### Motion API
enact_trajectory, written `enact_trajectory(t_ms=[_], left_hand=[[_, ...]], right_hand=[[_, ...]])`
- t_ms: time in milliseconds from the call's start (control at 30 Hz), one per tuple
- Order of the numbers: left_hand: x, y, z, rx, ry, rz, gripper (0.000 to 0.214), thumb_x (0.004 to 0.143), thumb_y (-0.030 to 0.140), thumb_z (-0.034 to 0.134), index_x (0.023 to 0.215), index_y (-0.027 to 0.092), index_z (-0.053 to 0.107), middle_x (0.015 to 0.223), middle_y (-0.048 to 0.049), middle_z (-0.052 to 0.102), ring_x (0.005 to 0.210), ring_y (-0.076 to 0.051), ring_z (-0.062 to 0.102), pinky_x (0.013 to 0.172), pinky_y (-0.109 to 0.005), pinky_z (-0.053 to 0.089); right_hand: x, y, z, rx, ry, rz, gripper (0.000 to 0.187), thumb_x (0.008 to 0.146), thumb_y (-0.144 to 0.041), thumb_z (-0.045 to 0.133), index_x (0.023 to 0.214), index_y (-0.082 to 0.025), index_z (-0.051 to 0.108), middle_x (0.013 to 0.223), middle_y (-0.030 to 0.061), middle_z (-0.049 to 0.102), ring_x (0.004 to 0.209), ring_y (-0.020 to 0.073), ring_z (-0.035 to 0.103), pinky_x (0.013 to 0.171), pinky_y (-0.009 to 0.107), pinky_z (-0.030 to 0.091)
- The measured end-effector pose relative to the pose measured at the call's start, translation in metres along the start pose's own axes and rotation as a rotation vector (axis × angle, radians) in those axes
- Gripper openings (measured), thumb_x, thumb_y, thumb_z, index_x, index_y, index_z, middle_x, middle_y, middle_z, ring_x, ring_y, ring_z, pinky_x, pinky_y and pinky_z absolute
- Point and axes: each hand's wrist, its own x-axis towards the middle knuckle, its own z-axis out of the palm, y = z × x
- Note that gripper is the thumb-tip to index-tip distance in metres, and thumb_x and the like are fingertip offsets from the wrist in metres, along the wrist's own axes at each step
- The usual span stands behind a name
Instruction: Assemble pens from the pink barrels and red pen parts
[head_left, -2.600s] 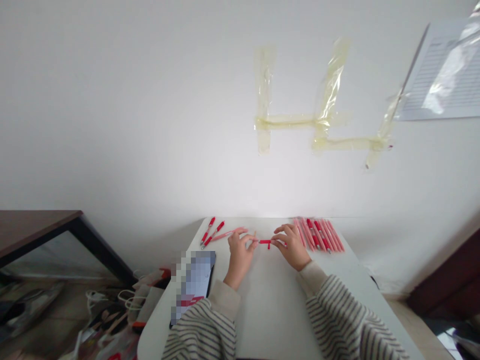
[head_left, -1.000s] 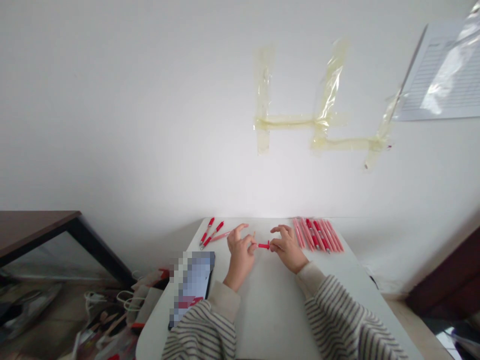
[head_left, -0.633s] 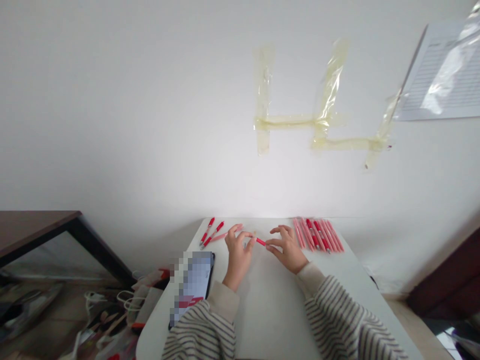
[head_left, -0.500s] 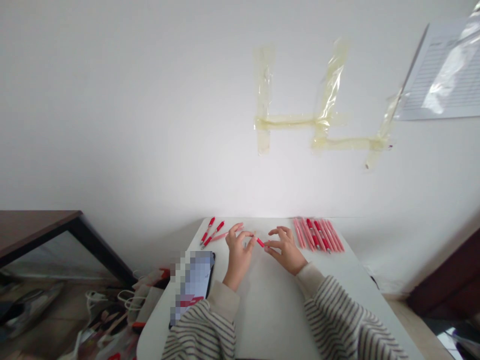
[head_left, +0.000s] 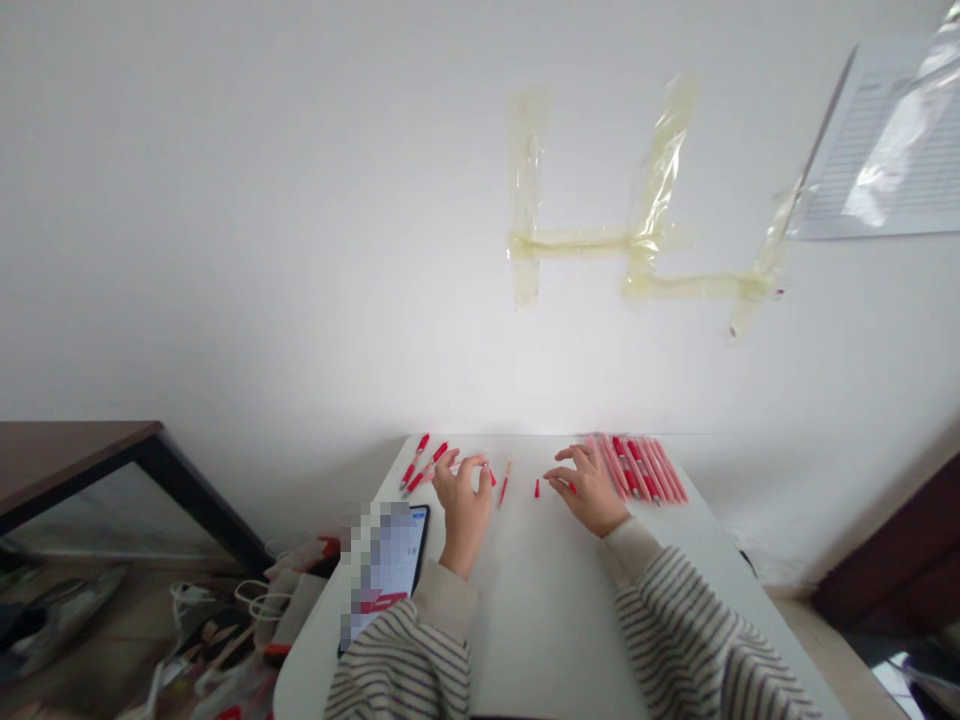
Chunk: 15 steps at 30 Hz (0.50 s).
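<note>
My left hand (head_left: 461, 503) is curled around a pink pen with a red end (head_left: 490, 476), at the left of the white table (head_left: 540, 600). It is close to two red-and-pink pens (head_left: 420, 462) that lie at the table's far left. My right hand (head_left: 594, 492) rests near a row of several pink and red pens (head_left: 637, 467), its fingertips pinched on a small red part (head_left: 571, 488). Between the hands a thin orange-red refill (head_left: 505, 482) and a tiny red piece (head_left: 537, 489) lie loose on the table.
A phone (head_left: 390, 560) lies at the table's left edge. Bags and clutter (head_left: 225, 640) sit on the floor to the left, under a dark desk (head_left: 82, 460). The wall behind the table carries yellowed tape (head_left: 592, 243) and a sheet of paper (head_left: 885, 150).
The hands, joined over one red piece before, have drawn apart. The left went left with the pen, the right went right toward the pen row. The refill and a tiny red piece now lie between them.
</note>
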Motion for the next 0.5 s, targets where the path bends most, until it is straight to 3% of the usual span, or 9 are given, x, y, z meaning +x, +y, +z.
enact_trajectory(t_ms=[333, 500], left_hand=[[0.002, 0.005, -0.017, 0.298, -0.017, -0.112, 0.014, 0.084, 0.025, 0.06, 0.089, 0.02, 0.073, 0.127, -0.0132, 0.051, 0.121, -0.031, 0.048, 0.106, -0.053, 0.038], [0.002, 0.006, -0.021, 0.335, -0.059, -0.108, 0.016, 0.084, 0.025, 0.06, 0.092, 0.022, 0.074, 0.125, -0.0121, 0.054, 0.118, -0.03, 0.049, 0.103, -0.052, 0.039]], right_hand=[[-0.002, 0.019, -0.005, -0.014, -0.049, 0.039, 0.018, 0.09, -0.024, 0.063, 0.098, -0.029, 0.078, 0.117, 0.0098, 0.061, 0.123, 0.0303, 0.043, 0.11, 0.059, 0.037], [-0.002, 0.019, -0.003, -0.018, -0.084, 0.05, 0.017, 0.089, -0.024, 0.063, 0.096, -0.029, 0.078, 0.117, 0.0096, 0.062, 0.122, 0.0306, 0.044, 0.11, 0.06, 0.036]])
